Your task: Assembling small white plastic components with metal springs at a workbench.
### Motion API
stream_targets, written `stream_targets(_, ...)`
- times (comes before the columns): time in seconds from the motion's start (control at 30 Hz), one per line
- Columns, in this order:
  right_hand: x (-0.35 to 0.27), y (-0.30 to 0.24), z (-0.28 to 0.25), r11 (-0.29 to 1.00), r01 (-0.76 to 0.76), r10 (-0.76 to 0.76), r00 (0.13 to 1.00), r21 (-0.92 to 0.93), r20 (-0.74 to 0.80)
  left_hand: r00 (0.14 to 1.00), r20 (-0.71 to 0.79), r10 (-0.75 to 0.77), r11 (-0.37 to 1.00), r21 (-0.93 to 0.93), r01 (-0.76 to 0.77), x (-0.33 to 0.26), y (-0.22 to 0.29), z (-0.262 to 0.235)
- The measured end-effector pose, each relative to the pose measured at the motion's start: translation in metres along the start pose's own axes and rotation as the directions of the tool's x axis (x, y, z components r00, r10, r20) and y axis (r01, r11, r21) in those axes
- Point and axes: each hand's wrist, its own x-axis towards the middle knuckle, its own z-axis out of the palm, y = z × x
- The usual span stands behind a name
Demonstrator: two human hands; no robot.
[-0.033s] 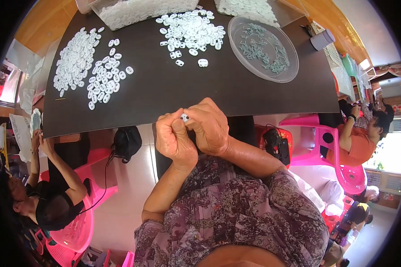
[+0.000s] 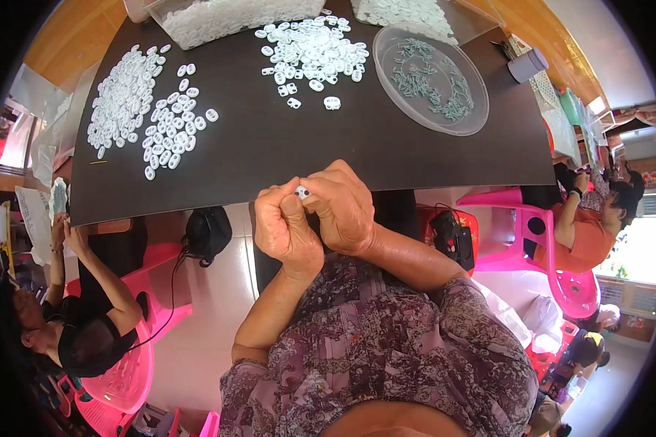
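white plastic piece pinched between left hand and right hand; best kept steady, close above the dark tabletop.

A dark brown table filled the upper frame, strewn with small white plastic pieces at upper left and upper centre. A clear round dish of grey-green parts sat at upper right, beside a small grey cup.
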Motion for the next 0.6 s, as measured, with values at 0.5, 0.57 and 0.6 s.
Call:
stream_targets(0.5, 0.013, 0.001, -0.01, 0.996, -0.082, 0.083, 0.997, -0.041, 0.009, 0.994, 0.048, -0.103, 0.994, -0.019, 0.104, 0.008, 0.003, 0.004)
stream_targets(0.57, 0.018, 0.002, -0.016, 0.992, -0.106, 0.108, 0.994, -0.072, 0.021, 0.993, 0.071, -0.09, 0.994, 0.064, 0.086, 0.014, 0.005, 0.006)
stream_targets(0.6, 0.017, 0.003, -0.018, 0.99, -0.122, 0.123, 0.992, -0.075, 0.013, 0.993, 0.1, -0.07, 0.991, 0.119, 0.058, 0.015, 0.006, 0.006)
